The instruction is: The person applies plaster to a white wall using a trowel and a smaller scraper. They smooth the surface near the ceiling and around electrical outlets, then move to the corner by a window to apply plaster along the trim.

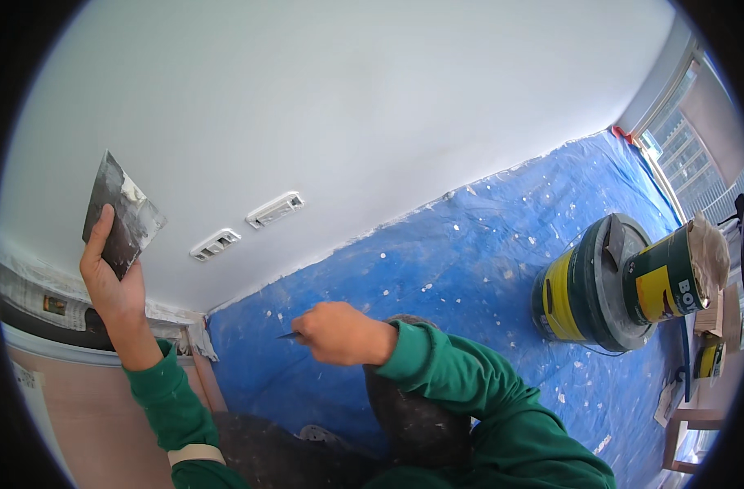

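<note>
My left hand [115,285] is raised at the left before the white wall and holds a flat dark metal putty plate [111,200], thumb across its face. White putty [134,194] is smeared along the plate's right side. In front of my knees, my right hand [339,332] is closed around a putty knife [287,336]. Only a thin dark end of it sticks out to the left; the handle is hidden in the fist. Low on the wall [347,98], between the two hands, are two white socket frames, one nearer [215,244] and one farther [275,210].
A blue plastic sheet [470,244] with white specks covers the floor. At right stands a dark green and yellow bucket [561,297], a scraper [615,244] on its lid beside a smaller can [661,277]. A window [698,130] is far right; a pale wooden panel [103,399] is near left.
</note>
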A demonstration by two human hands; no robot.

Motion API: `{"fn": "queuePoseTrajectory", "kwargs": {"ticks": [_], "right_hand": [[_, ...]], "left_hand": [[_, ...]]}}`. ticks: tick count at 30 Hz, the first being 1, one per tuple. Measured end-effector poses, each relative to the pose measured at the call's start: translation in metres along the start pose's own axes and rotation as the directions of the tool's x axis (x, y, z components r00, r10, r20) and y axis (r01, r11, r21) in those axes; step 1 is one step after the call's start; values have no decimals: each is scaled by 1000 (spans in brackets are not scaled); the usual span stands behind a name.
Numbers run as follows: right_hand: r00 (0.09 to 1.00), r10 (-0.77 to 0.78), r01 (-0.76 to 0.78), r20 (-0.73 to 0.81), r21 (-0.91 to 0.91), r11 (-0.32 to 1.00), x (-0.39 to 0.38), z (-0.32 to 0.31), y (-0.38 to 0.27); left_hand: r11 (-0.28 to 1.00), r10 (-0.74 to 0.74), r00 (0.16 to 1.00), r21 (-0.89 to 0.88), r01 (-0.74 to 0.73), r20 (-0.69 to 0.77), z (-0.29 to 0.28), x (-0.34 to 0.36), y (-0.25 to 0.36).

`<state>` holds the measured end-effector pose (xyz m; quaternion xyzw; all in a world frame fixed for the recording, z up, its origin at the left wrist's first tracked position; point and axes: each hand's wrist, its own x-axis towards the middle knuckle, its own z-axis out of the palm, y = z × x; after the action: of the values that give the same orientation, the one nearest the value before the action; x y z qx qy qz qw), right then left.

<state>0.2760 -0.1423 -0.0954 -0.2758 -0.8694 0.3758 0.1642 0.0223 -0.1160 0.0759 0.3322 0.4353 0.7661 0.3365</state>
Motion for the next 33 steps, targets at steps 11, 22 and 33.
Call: {"fn": "queuePoseTrajectory", "kwargs": {"ticks": [11, 22, 33], "right_hand": [[1000, -17, 17, -25, -11, 1000, -1, 3, 4], [998, -14, 15, -59, 10, 1000, 1, 3, -1], [999, 23, -23, -23, 13, 1000, 0, -2, -1]], "left_hand": [[999, -7, 999, 44, 5, 32, 1, 0, -8], [998, -18, 999, 53, 16, 46, -3, 3, -11], [992, -45, 999, 117, 42, 21, 6, -4, -18]]}}
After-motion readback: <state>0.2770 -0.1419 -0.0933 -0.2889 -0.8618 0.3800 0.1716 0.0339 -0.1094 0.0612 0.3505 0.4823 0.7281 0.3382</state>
